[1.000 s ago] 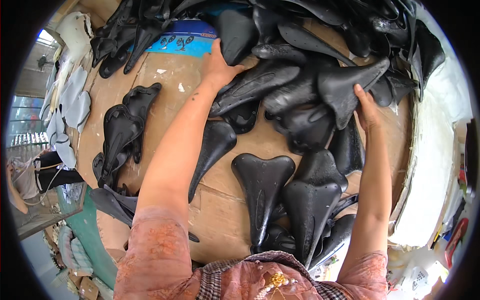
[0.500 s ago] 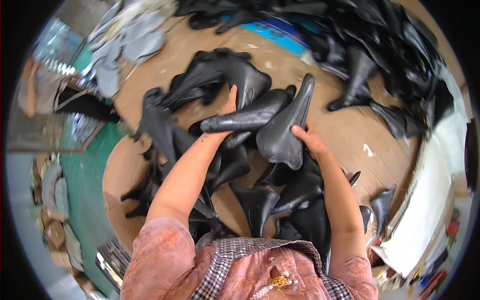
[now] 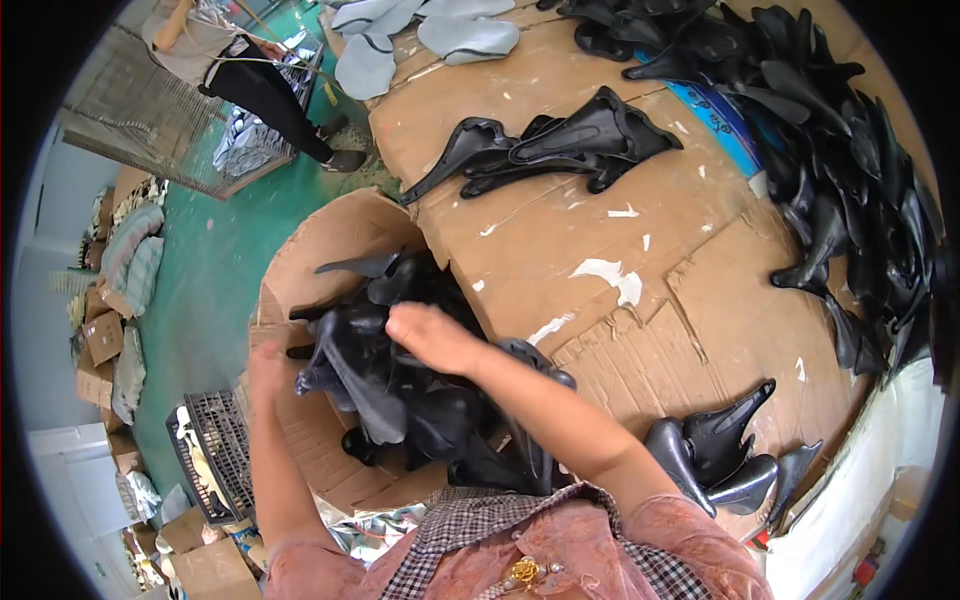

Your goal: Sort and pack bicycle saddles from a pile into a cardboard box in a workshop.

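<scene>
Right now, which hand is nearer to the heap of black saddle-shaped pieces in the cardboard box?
Right. The right hand is over the heap; contact is unclear. The left hand, blurred, is off the heap's left side, by the cardboard box wall.

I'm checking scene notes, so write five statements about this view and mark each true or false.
1. The right hand is over black bicycle saddles in an open cardboard box. True.
2. The left hand is at the picture's right edge. False: it is at the box's left side.
3. Light grey pieces lie near the picture's top edge. True.
4. The floor is red. False: it is green.
5. The person wears a checked apron. True.
</scene>
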`<state>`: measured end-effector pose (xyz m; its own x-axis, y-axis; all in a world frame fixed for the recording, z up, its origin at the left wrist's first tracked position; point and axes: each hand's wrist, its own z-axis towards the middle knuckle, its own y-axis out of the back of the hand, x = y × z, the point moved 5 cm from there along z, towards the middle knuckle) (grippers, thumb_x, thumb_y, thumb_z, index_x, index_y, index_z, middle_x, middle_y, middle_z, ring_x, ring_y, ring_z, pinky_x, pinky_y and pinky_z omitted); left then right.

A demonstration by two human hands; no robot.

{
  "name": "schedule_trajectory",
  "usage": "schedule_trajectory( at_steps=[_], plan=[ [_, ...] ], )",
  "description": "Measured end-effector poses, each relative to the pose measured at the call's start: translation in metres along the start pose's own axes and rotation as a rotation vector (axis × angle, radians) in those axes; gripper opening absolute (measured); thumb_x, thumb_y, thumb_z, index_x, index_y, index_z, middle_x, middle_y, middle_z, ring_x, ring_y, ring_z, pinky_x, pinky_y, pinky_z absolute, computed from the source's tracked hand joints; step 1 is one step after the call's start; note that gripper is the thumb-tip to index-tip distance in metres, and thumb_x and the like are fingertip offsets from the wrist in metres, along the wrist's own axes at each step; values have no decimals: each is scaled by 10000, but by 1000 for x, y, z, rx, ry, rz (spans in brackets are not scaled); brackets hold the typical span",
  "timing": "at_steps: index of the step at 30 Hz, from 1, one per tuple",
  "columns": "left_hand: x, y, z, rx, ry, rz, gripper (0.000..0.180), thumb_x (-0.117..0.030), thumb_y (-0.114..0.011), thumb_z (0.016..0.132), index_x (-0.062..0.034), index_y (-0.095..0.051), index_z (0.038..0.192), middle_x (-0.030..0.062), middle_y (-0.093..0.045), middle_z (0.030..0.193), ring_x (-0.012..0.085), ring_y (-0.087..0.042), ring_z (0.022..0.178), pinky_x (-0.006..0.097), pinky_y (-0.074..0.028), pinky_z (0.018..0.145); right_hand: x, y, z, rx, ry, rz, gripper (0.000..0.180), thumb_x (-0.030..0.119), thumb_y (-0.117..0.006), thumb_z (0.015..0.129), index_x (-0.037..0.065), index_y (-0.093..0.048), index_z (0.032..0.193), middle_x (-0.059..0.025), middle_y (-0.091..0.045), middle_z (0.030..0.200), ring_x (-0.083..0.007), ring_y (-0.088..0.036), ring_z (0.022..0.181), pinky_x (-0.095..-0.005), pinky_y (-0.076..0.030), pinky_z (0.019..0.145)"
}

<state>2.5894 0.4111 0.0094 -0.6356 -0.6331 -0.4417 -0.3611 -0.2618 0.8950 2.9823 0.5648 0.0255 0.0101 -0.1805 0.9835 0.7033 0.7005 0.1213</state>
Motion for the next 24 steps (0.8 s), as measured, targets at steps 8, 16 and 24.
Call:
schedule_trajectory(
  at_steps=[8, 16, 24],
  plan=[
    [-375, -140, 20, 59, -878, -95, 786, -210, -779, 598, -68, -418, 1282, 178, -463, 1263, 336, -424, 1171, 403, -331, 999, -149, 393, -74, -1281, -552, 250, 628, 549, -592, 778, 31, -486, 1116, -89, -566, 859, -174, -551, 733, -286, -460, 613],
    [-498, -284, 17, 53, -905, 230, 793, -344, -810, 545, -176, -467, 1240, 149, -468, 1199, 341, -492, 1037, 430, -420, 888, -195, 455, 2, -1033, -640, 152, 638, 550, -670, 705, 81, -529, 1113, -60, -584, 869, -165, -524, 700, -280, -440, 599],
    [-373, -226, -2, 72, -855, -44, 606, -103, -764, 546, -58, -508, 1093, 134, -548, 1048, 338, -535, 963, 389, -455, 805, -110, 310, 43, -810, -204, -213, 804, 300, -697, 711, 68, -284, 1360, -225, -513, 1209, -328, -507, 1112, -360, -405, 930]
  ],
)
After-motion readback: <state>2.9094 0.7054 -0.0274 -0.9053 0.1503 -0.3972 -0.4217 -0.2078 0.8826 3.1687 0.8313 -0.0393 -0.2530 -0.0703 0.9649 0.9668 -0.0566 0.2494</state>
